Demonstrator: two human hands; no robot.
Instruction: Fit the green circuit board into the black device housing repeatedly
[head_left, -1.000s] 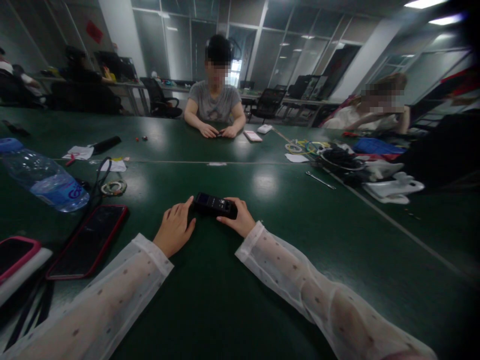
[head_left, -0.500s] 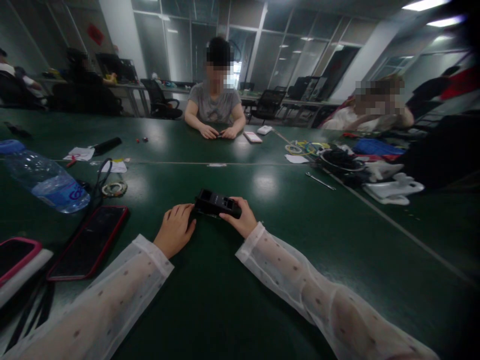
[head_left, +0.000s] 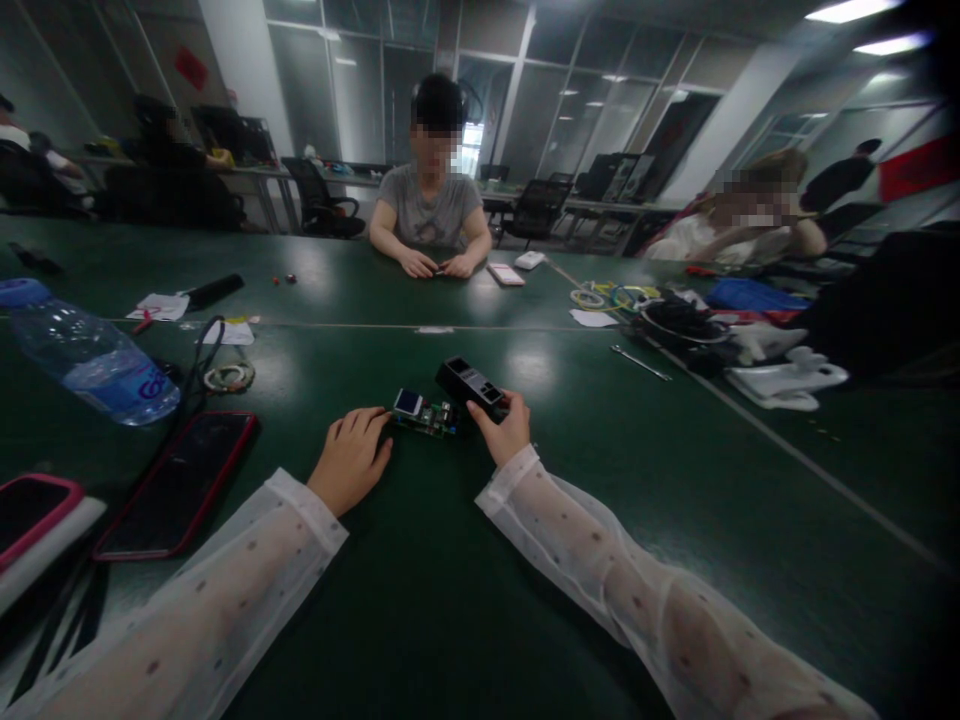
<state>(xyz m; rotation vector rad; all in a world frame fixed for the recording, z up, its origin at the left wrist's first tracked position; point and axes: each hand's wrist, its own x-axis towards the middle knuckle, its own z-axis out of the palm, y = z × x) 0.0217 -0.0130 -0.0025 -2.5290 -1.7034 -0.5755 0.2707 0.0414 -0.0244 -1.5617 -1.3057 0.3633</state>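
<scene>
My right hand (head_left: pixel 507 428) grips the near right end of a black plastic casing (head_left: pixel 471 384), a narrow box with openings in its top. The casing is tilted above the table, just behind and to the right of a green circuit board (head_left: pixel 426 416). A small square screen (head_left: pixel 408 402) sits on the board's left end, with several components to its right. My left hand (head_left: pixel 352 455) rests on the table, fingers lying forward and thumb apart, its fingertips at the board's left edge. Whether they press on the board is hard to see.
On the left are a water bottle (head_left: pixel 112 375), a red-edged phone (head_left: pixel 180 485), a pink-edged phone (head_left: pixel 34 510) and a beaded bracelet (head_left: pixel 229 376). To the right lie a wrench (head_left: pixel 641 363), bundled cables (head_left: pixel 682 318) and a white plastic part (head_left: pixel 787 380). A person (head_left: pixel 431 205) sits opposite.
My right hand has moved the casing to the right and slightly away, off the circuit board, whose screen and components now show. My left hand has stayed in place.
</scene>
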